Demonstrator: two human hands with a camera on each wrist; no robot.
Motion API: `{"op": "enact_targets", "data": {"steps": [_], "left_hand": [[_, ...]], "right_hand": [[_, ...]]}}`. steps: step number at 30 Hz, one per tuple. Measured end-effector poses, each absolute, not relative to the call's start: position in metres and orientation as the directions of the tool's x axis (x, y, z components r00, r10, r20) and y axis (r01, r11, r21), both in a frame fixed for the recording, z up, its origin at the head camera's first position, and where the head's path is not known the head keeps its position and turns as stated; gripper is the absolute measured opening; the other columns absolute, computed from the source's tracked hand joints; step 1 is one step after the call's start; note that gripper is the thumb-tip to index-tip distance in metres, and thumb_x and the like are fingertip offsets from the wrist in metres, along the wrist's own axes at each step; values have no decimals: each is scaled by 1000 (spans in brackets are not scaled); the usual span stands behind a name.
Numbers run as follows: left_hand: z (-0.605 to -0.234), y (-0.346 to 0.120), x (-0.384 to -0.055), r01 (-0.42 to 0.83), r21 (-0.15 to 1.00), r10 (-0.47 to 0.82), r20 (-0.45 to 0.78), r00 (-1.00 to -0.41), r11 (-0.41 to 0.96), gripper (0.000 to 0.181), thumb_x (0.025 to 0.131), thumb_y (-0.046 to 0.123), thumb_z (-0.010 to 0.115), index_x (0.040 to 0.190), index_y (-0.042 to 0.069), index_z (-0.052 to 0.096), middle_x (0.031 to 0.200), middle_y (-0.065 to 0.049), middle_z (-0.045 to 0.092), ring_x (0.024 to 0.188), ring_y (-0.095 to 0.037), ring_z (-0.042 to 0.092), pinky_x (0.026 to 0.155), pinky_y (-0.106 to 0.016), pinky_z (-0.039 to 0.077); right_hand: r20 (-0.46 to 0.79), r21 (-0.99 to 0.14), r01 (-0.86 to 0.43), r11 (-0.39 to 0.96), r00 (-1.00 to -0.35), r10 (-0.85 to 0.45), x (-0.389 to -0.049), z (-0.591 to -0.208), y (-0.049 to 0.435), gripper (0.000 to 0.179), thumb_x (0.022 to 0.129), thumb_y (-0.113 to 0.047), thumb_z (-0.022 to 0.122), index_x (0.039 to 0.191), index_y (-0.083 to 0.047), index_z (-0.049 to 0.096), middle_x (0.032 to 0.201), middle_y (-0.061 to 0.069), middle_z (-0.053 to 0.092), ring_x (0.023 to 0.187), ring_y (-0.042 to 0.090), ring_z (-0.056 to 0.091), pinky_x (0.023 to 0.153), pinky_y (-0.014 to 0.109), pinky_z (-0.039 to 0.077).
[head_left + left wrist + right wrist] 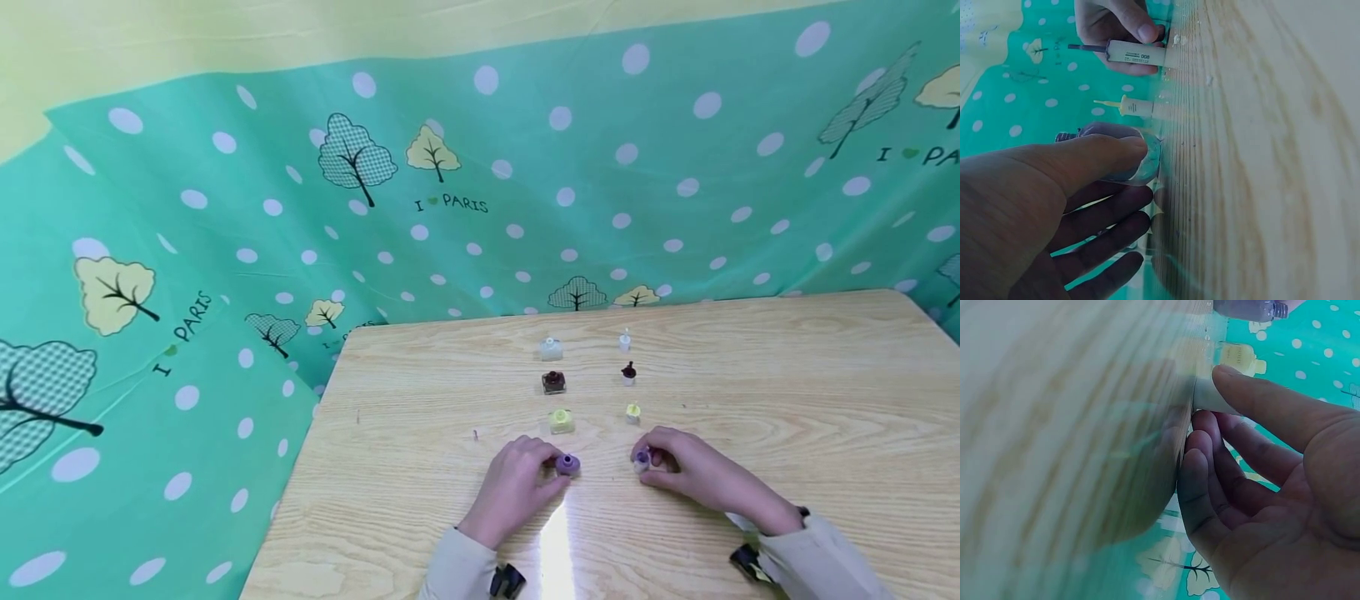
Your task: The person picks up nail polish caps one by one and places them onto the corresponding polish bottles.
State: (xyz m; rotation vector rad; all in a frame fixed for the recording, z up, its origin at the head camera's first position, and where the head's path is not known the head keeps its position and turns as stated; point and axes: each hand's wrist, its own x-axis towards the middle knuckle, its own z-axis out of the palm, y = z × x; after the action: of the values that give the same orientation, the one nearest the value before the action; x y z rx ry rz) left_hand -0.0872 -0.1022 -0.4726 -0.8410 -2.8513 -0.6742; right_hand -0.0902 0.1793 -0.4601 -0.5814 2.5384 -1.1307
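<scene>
My left hand (517, 479) pinches an uncapped purple nail polish bottle (567, 467) between thumb and fingers, and the bottle stands upright on the table. Across from it, my right hand (697, 468) holds a white nail polish cap (1141, 54), its purple-coated brush pointing up. In the right wrist view, thumb and fingertips grip this cap (1205, 397) close to the wood. Just beyond the left hand is an open yellow polish bottle (561, 421). A cap with a yellow brush (633, 413) stands beyond the right hand.
Farther back, a dark red bottle (553, 382) and a whitish bottle (551, 348) continue the left row. Beside them stand a cap with a dark brush (628, 374) and one with a white brush (625, 340). A small purple mark (476, 435) lies left on the wooden table (795, 375).
</scene>
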Motion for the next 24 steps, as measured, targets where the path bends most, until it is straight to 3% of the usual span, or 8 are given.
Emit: {"op": "enact_targets", "data": {"steps": [13, 24], "left_hand": [[-472, -103, -86, 495, 456, 454, 205, -867, 739, 27, 82, 33, 81, 102, 16, 74, 97, 9, 73, 88, -2, 62, 82, -19, 53], [-467, -103, -85, 451, 549, 403, 215, -890, 704, 21, 84, 29, 79, 101, 19, 71, 98, 12, 71, 92, -4, 63, 85, -22, 53]], "right_hand": [[-104, -765, -226, 602, -881, -462, -90, -456, 178, 21, 89, -26, 74, 104, -11, 69, 89, -6, 61, 76, 1, 53, 63, 21, 49], [-69, -771, -225, 595, -900, -430, -87, -450, 179, 19, 90, -20, 72, 104, -9, 68, 87, -7, 64, 77, 2, 57, 65, 22, 53]]}}
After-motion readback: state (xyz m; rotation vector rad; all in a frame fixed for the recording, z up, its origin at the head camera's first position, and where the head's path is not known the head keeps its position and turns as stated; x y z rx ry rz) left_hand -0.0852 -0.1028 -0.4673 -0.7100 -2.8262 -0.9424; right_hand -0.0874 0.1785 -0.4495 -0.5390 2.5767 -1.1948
